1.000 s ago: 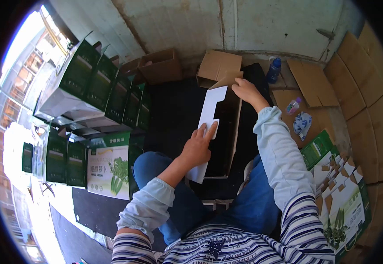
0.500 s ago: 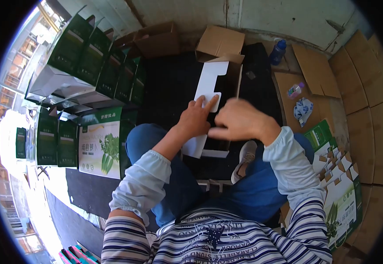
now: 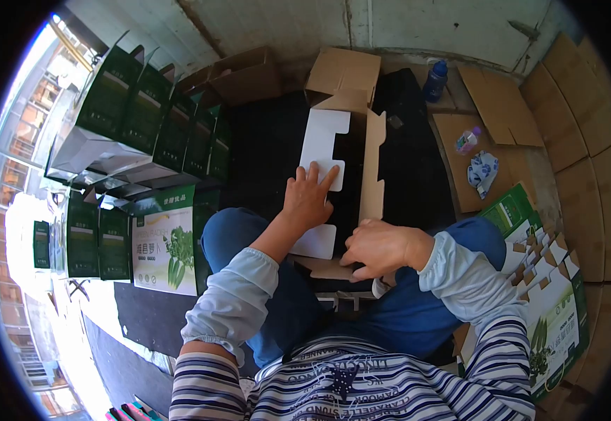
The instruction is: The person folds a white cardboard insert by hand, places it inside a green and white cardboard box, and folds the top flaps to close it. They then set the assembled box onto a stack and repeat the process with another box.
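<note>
The person's left hand (image 3: 310, 200) is pressing flat, fingers spread, on the smooth white notched panel of a long cardboard box (image 3: 324, 137), which is lying on the dark floor ahead of the knees. Just beside it, the right hand (image 3: 379, 247) is pinching the box's brown near flap. Glossy green cartons (image 3: 158, 133) are standing at the left.

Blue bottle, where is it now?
In the head view, the blue bottle sits upper right by the wall, left of a flat cardboard sheet, beyond the small pink-capped bottle.
</note>
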The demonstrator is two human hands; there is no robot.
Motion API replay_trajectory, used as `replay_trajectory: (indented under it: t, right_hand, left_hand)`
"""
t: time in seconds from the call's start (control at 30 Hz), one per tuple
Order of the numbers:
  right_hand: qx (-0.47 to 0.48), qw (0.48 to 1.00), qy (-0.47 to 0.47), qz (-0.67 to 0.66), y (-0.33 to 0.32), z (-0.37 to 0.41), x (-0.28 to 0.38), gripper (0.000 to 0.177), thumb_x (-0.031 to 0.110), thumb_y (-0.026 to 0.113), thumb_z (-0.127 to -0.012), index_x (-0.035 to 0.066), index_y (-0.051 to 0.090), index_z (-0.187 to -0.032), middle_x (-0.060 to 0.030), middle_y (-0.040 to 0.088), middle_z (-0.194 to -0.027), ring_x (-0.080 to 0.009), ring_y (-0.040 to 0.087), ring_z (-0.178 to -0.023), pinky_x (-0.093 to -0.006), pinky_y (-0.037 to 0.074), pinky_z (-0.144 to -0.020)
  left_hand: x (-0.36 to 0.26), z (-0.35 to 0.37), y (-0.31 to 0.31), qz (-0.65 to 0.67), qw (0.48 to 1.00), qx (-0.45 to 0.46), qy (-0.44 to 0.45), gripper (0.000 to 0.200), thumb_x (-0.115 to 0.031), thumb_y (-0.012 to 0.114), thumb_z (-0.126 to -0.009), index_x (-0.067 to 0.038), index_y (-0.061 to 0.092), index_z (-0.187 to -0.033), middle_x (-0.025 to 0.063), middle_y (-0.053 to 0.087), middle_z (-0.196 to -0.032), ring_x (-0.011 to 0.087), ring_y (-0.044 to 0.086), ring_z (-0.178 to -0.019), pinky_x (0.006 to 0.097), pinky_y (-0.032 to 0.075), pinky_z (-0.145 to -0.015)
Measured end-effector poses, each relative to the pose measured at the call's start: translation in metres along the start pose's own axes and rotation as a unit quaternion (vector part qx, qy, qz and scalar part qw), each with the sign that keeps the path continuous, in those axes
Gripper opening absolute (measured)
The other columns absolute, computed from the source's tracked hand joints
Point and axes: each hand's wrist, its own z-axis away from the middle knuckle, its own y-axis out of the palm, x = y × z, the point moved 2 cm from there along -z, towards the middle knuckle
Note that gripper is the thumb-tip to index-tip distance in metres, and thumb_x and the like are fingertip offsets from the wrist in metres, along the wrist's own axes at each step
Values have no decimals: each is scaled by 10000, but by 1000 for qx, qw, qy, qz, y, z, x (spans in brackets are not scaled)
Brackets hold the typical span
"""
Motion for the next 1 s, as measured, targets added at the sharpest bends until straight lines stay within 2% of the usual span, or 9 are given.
replay_trajectory:
  t: [0.2, 0.3, 0.43, 0.5, 0.63, 0.7, 0.77, 0.9, 1.0]
  right_hand:
    - [-99, 988, 78, -85, 0, -9, -16, 282, 275, 556, -827, 16, 639, -905, -146, 650, -880, -311, 624, -909, -444, 484, -794]
    - [-241, 961, 116, -74, 7, -10, -35, 232, 207, 553, -825, -18, 570, -878, -166, 616, -901, -334, 612, -907, -430, 497, -780]
    - [-335, 924, 164, 86, 18, -25, -38, 140, 101, 585, -760, 15, 561, -868, -127, 591, -851, -278, 611, -842, -383, 515, -718]
    - [-364, 905, 168, 146, 24, -27, -35, 106, 83, 588, -735, 48, 580, -834, -96, 589, -820, -245, 607, -821, -342, 512, -700]
    - [-306, 912, 194, 195, 24, -30, -42, 131, 116, 606, -739, 62, 615, -858, -95, 615, -864, -234, 612, -843, -328, 504, -727]
    - [-263, 940, 203, 77, 15, -22, -53, 170, 163, 610, -786, 40, 615, -902, -125, 611, -920, -287, 598, -879, -376, 497, -775]
    - [-229, 948, 218, -43, -11, -10, -62, 195, 168, 610, -815, 18, 604, -939, -134, 597, -950, -322, 574, -937, -410, 480, -805]
    - [-424, 857, 280, 87, -42, -5, -112, 228, 210, 596, -821, 20, 632, -942, -165, 598, -949, -333, 577, -968, -427, 462, -876]
    - [-359, 840, 362, 186, -59, -5, -146, 209, 222, 580, -836, 41, 662, -901, -158, 605, -977, -320, 577, -984, -469, 428, -898]
  left_hand:
    - [7, 0, 10, 23, 998, -50, 4, 556, -376, 608, -821, -190, 456, -1322, 189, 420, -1331, 391, 445, -1118, 442, 456, -864]
    - [19, 1, 25, 51, 995, -86, 23, 478, -365, 560, -857, -143, 504, -1277, 180, 457, -1307, 387, 447, -1143, 445, 446, -884]
    - [37, 3, 26, 76, 988, -88, 105, 426, -325, 511, -900, -68, 520, -1239, 192, 474, -1295, 406, 434, -1171, 401, 388, -976]
    - [26, 19, 25, 119, 990, -73, 21, 491, -371, 526, -886, -39, 503, -1247, 209, 444, -1323, 401, 398, -1223, 429, 347, -1009]
    - [-13, 67, 11, 64, 995, -75, -18, 639, -468, 564, -842, -29, 455, -1294, 234, 375, -1375, 393, 332, -1293, 499, 281, -1043]
    - [-26, 82, 19, 64, 994, -81, -24, 733, -510, 593, -803, -35, 411, -1332, 234, 336, -1402, 387, 310, -1310, 536, 247, -1047]
    - [-34, 84, 19, 64, 993, -98, -18, 653, -384, 610, -817, -61, 403, -1346, 220, 360, -1382, 376, 336, -1289, 522, 267, -1040]
    - [-51, 86, 24, 115, 985, -128, 19, 477, -171, 598, -816, -76, 480, -1269, 206, 411, -1326, 357, 384, -1245, 490, 303, -1028]
    - [-64, 87, 42, 100, 983, -129, 81, 370, -232, 604, -816, -54, 554, -1136, 211, 435, -1278, 364, 386, -1234, 506, 296, -1020]
